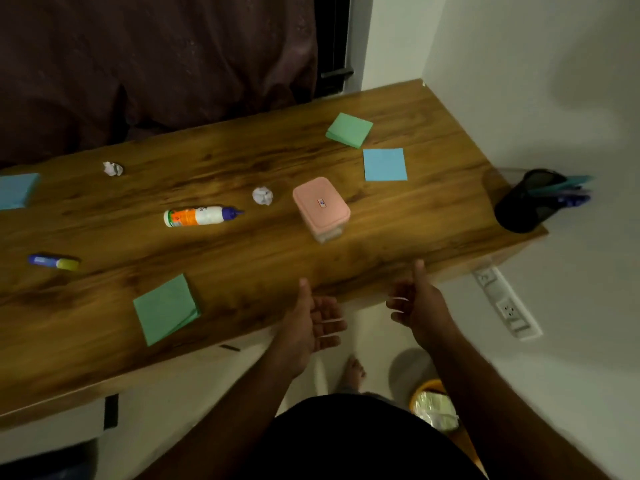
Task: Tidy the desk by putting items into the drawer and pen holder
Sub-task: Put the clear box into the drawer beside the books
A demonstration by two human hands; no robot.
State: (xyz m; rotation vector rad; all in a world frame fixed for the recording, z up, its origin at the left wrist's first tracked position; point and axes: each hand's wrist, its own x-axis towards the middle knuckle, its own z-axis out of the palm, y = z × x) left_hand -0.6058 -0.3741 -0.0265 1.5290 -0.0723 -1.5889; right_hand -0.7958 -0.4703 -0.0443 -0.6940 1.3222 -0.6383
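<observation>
Pink box [321, 206] on the table [242, 251] looks light, probably rigid; I'd grip its sides, left hand [313, 323] and right hand [417, 306] both empty, fingers loose.

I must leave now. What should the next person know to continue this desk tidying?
Left hand and right hand: both open, empty, at the desk's near edge.
On the desk: pink box, glue bottle, glue stick, two paper balls, five sticky note pads.
Pen holder at the right end holds pens.
Left: everything loose still needs storing; no open drawer in view.
</observation>
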